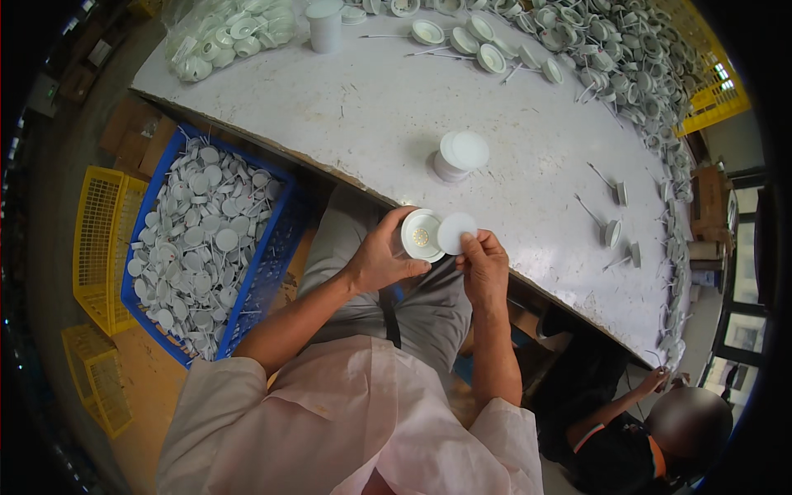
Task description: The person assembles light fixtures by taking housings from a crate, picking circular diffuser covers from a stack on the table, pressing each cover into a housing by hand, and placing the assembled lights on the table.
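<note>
Close above my lap, at the table's edge, my left hand [381,257] is closed around the rim of a round white LED downlight housing [410,227]. Its open face is turned up, and a yellowish LED cluster shows inside. My right hand [485,268] pinches a thin white diffuser disc [455,231] between thumb and fingers. The disc overlaps the right side of the housing's rim; whether the two touch I cannot tell. Beyond my hands, on the table, stands a white cylindrical stack [450,169] topped with more diffuser discs [469,149].
A blue crate [280,216] full of finished-looking white lamps is at my left, near yellow baskets [99,247]. On the white table [330,124], lamp housings [487,54] lie at the back, heaped at far right. A bag of white parts [227,37] sits back left. Another person [610,445] works at lower right.
</note>
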`<state>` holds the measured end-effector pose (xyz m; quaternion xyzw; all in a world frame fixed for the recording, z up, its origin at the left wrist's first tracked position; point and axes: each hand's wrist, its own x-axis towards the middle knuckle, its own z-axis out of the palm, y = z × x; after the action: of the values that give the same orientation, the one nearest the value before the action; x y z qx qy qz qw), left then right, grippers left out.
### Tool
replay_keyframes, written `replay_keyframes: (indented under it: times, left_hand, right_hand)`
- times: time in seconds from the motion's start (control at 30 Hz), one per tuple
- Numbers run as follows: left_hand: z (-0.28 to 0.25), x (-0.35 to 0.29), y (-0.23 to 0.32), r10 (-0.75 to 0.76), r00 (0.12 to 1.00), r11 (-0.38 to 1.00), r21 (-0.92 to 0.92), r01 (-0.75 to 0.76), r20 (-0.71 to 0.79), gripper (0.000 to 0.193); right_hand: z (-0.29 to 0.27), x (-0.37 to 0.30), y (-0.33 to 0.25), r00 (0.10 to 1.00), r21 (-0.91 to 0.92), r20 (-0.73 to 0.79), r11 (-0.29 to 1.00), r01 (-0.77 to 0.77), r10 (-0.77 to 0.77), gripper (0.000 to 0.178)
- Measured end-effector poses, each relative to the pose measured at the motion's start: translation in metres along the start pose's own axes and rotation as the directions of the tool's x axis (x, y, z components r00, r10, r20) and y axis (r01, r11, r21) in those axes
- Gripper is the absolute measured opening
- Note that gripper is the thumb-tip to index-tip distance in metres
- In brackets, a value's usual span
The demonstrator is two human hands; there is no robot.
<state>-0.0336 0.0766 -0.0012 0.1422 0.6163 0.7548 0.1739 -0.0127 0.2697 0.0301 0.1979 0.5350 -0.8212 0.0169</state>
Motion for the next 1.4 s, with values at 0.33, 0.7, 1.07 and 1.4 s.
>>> replay_keyframes:
  times: [0.33, 0.7, 1.07, 1.4]
  left_hand:
    - [0.002, -0.004, 0.001, -0.056, 0.998, 0.998, 0.030, 0.056, -0.010, 0.080]
    - [0.008, -0.005, 0.000, 0.004, 0.998, 0.992, 0.125, 0.003, -0.056, 0.054]
    - [0.014, -0.007, 0.002, 0.020, 0.992, 0.985, 0.172, 0.002, -0.124, 0.043]
    - [0.015, -0.011, -0.003, -0.054, 0.986, 0.995, 0.074, 0.066, -0.155, 0.046]
  right_hand:
    - [-0.001, 0.002, 0.029, 0.992, -0.143, 0.068, 0.985, -0.096, 0.107, 0.016]
    - [0.016, -0.005, 0.022, 0.994, -0.230, 0.028, 0.968, -0.096, 0.105, 0.019]
    - [0.020, -0.011, 0.026, 0.999, -0.265, -0.016, 0.964, -0.031, 0.028, 0.023]
    - [0.015, -0.013, 0.028, 0.998, -0.280, 0.019, 0.959, -0.052, 0.060, 0.023]
